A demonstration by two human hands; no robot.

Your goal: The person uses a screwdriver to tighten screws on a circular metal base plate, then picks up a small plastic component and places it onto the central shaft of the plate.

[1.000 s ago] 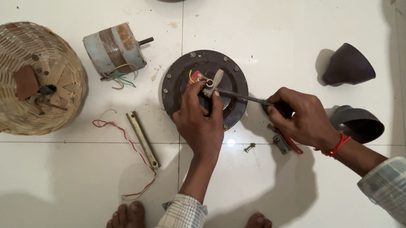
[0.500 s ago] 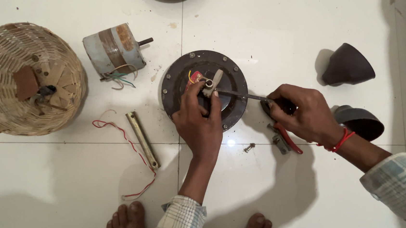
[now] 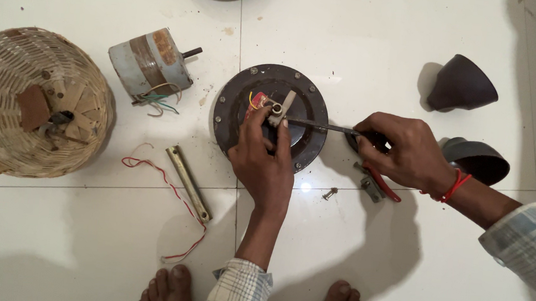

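The round dark metal motor plate (image 3: 229, 112) lies flat on the white tile floor (image 3: 366, 31). The left hand (image 3: 266, 163) presses on the plate's middle, fingers pinching a small part, I think. The right hand (image 3: 402, 148), beside the plate, holds a thin metal screwdriver (image 3: 318, 126) tight.
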